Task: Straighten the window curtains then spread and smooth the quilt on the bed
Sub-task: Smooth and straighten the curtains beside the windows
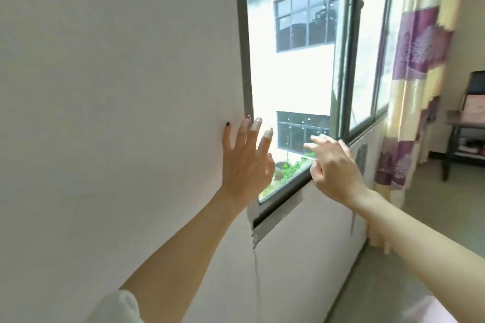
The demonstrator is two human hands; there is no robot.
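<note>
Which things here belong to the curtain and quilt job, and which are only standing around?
Job: curtain, window, left hand and right hand, both open and holding nothing.

Standing around: dark side table, boxes on it, white wall.

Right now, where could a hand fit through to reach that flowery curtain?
The open stretch runs along the window frame, between the right hand and the curtain. It is crowded at the window's lower left corner, where the left hand spreads its fingers.
</note>
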